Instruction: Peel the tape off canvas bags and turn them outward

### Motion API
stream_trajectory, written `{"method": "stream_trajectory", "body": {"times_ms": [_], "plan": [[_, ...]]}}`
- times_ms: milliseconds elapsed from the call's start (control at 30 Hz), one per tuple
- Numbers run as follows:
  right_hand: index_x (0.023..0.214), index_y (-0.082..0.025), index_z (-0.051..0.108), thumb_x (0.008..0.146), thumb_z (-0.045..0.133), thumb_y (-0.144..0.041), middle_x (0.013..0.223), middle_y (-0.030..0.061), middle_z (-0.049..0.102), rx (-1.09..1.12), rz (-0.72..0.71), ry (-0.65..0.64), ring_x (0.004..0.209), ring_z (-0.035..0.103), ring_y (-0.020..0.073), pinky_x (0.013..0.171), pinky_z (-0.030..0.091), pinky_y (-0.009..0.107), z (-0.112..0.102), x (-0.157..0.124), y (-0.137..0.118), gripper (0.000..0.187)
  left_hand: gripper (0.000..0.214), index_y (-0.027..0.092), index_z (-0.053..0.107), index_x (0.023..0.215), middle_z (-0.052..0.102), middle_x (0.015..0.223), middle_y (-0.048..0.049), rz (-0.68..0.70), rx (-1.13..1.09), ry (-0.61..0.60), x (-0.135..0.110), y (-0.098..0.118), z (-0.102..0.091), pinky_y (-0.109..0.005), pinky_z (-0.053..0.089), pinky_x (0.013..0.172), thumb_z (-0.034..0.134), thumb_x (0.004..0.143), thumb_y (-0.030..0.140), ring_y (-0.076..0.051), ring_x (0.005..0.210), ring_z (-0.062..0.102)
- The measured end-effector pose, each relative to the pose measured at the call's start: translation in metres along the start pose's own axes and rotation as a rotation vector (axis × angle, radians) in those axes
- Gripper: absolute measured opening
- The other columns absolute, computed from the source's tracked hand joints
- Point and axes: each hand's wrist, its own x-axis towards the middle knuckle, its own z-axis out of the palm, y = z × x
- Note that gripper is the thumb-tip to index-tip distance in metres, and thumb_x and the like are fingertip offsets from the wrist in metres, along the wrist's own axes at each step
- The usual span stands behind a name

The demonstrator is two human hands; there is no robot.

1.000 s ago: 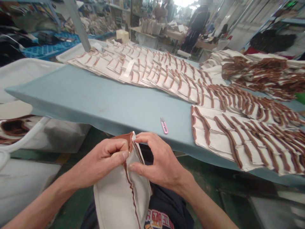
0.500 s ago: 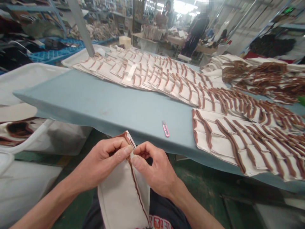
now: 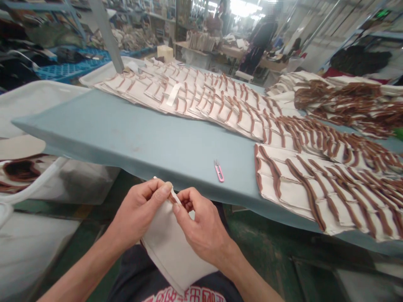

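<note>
A cream fabric piece (image 3: pixel 176 247) with a brown edge hangs over my lap, in front of the table edge. Its upper edge is pinched between the thumb and fingers of my left hand (image 3: pixel 143 209). My right hand (image 3: pixel 203 224) grips the same edge a little to the right, and a short pale strip of the edge shows between the two thumbs. The fingertips behind the fabric are partly hidden. On the table beyond my hands lies a pair of pink thread snips (image 3: pixel 219 171), touched by neither hand.
Overlapping rows of cream pieces with brown edges (image 3: pixel 292 180) cover the far and right parts of the blue table (image 3: pixel 103 130). A heap of similar pieces (image 3: pixel 349 100) lies at the back right. White plastic tubs (image 3: pixel 40 98) stand at left. A person (image 3: pixel 260 37) stands in the background.
The fabric has been turned, so its brown seam no longer runs down toward me and a plain cream face shows. Both hands still pinch its top edge.
</note>
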Motion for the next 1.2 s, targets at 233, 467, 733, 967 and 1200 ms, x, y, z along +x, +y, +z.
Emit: {"method": "stream_trajectory", "body": {"times_ms": [233, 467, 733, 967, 1200], "plan": [[0.095, -0.022, 0.068, 0.1, 0.068, -0.04, 0.085, 0.0002, 0.072, 0.217, 0.014, 0.041, 0.073, 0.063, 0.0171, 0.068, 0.045, 0.03, 0.008, -0.001, 0.028, 0.019, 0.064, 0.021, 0.062, 0.068, 0.059, 0.056, 0.0027, -0.157, -0.106, -0.023, 0.002, -0.013, 0.011, -0.021, 0.042, 0.045, 0.078, 0.077, 0.082, -0.013, 0.048, 0.048], [0.093, -0.021, 0.072, 0.096, 0.073, -0.032, 0.088, -0.0001, 0.074, 0.112, -0.057, 0.115, 0.079, 0.064, 0.0171, 0.076, 0.045, 0.032, 0.003, -0.009, 0.034, 0.012, 0.065, 0.019, 0.066, 0.066, 0.059, 0.057, 0.0022, -0.118, -0.021, 0.005, 0.004, -0.012, 0.011, -0.019, 0.037, 0.045, 0.081, 0.078, 0.081, -0.012, 0.051, 0.047], [0.095, -0.021, 0.072, 0.089, 0.078, -0.039, 0.088, 0.0007, 0.073, 0.159, -0.02, 0.126, 0.079, 0.062, 0.0184, 0.078, 0.048, 0.033, -0.006, -0.012, 0.039, 0.02, 0.065, 0.018, 0.072, 0.07, 0.066, 0.063, -0.0019, -0.076, 0.043, -0.031, 0.002, -0.009, 0.01, -0.02, 0.041, 0.048, 0.077, 0.081, 0.082, -0.014, 0.056, 0.051], [0.088, -0.023, 0.064, 0.097, 0.07, -0.059, 0.076, -0.0014, 0.066, 0.27, 0.017, 0.117, 0.069, 0.06, 0.0166, 0.067, 0.047, 0.031, -0.012, -0.009, 0.016, 0.037, 0.056, 0.02, 0.069, 0.065, 0.059, 0.06, 0.0019, -0.012, -0.017, -0.051, -0.001, -0.001, 0.023, -0.02, 0.039, 0.045, 0.084, 0.079, 0.072, -0.013, 0.052, 0.047], [0.096, -0.022, 0.067, 0.092, 0.066, -0.033, 0.088, 0.0007, 0.07, 0.163, -0.031, 0.147, 0.077, 0.06, 0.0177, 0.076, 0.049, 0.034, -0.009, -0.015, 0.019, 0.012, 0.061, 0.019, 0.072, 0.063, 0.063, 0.056, 0.0004, -0.115, -0.063, -0.025, -0.002, -0.002, 0.028, -0.019, 0.04, 0.044, 0.091, 0.07, 0.076, -0.013, 0.049, 0.051]]}}
